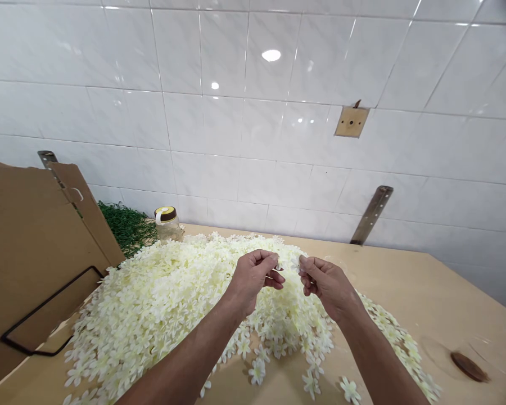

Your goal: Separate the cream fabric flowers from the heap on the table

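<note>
A large heap of cream-white artificial flowers [172,298] covers much of the table. My left hand [255,278] is above it, thumb and forefinger pinched on something small and pale that I cannot make out. Facing it, a short gap away, my right hand [326,284] is closed too, its fingertips on what looks like a white artificial flower [296,264], partly hidden and hard to separate from the heap behind. Several loose flowers lie in front of the heap, among them one near the front edge [349,389].
A cardboard box [34,236] stands at left, with a black wire frame [46,315] against it. Behind are green strands [129,228] and a lidded jar [167,225]. A metal bracket [371,216] rises by the tiled wall; a brown oval piece [469,367] lies on the right.
</note>
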`<state>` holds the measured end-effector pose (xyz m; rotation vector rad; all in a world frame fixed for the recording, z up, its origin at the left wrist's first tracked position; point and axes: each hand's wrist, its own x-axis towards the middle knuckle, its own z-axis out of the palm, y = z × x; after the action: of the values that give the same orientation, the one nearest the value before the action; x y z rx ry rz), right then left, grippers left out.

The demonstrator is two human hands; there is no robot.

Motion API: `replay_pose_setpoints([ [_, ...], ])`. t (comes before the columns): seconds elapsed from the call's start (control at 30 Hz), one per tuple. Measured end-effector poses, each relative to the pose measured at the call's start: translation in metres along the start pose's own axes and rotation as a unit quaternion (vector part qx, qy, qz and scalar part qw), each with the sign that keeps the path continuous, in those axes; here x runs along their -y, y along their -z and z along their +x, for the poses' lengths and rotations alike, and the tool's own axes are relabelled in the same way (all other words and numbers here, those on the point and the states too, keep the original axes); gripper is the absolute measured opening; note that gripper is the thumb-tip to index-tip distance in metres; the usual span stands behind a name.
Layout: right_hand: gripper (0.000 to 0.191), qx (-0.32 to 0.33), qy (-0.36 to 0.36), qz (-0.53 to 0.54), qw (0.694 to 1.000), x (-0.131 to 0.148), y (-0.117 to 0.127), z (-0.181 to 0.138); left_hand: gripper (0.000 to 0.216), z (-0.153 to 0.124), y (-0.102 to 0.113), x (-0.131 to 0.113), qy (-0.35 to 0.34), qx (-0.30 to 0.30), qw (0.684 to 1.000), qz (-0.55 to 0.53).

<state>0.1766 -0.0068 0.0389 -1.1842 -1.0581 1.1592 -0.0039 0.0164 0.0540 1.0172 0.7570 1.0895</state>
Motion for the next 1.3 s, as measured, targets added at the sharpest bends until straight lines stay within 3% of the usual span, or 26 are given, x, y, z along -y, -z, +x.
replay_pose_setpoints([
  [0.13,0.049,-0.020,0.010,-0.080,0.997,-0.010,0.006,0.007,0.021,0.000,0.000,-0.001,0.000,-0.009,1.000,0.000],
  [0.27,0.051,-0.088,0.052,-0.281,0.954,-0.015,0.006,0.009,0.025,0.001,0.001,0.000,-0.010,-0.008,1.000,0.012],
  [0.33,0.051,-0.091,0.068,-0.311,0.943,-0.014,0.001,0.006,0.027,0.001,0.001,0.002,-0.022,-0.011,0.999,0.028],
  [0.5,0.049,0.027,0.045,-0.111,0.992,-0.010,-0.016,-0.005,0.028,0.001,-0.001,0.007,-0.060,-0.015,0.995,0.085],
  [0.67,0.042,0.044,0.015,-0.003,0.999,-0.003,-0.020,-0.008,0.028,-0.001,-0.005,0.012,-0.060,-0.008,0.993,0.103],
  [1.0,0.045,0.049,0.027,-0.015,0.998,-0.003,-0.022,-0.013,0.023,-0.003,-0.006,0.011,0.011,0.043,0.999,0.025],
  [1.3,0.043,0.049,0.046,-0.068,0.995,-0.001,-0.023,-0.014,0.012,-0.004,-0.007,0.007,-0.030,-0.001,0.997,0.072],
])
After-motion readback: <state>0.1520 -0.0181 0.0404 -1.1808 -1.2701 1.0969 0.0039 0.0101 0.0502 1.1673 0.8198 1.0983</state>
